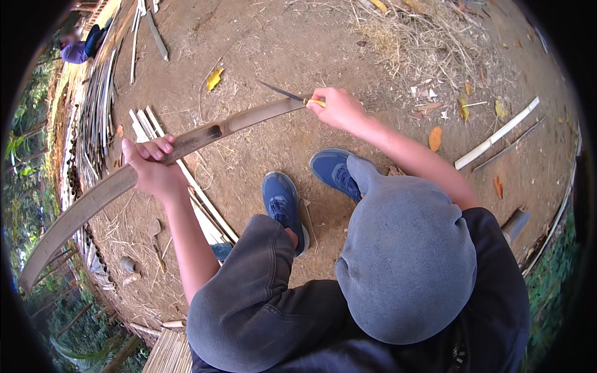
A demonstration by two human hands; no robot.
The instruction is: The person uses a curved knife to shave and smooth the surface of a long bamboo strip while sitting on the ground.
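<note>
A long, brown split bamboo strip (249, 117) runs from the lower left up to the middle of the head view, bowed by the lens. It has a dark node near its middle. My left hand (155, 165) is closed round it, fingers over the far edge and thumb raised. In my right hand (339, 109) is a knife (282, 91) with a yellow handle and a thin dark blade pointing left. The blade lies just beyond the strip's right end; whether it touches the bamboo I cannot tell.
Pale bamboo slats (198, 186) lie on the dirt beside my left forearm. Long poles (98, 105) are stacked at far left, near another person (78, 51). Dry straw (429, 40) lies at the far right, and a pale bamboo piece (497, 133) at right.
</note>
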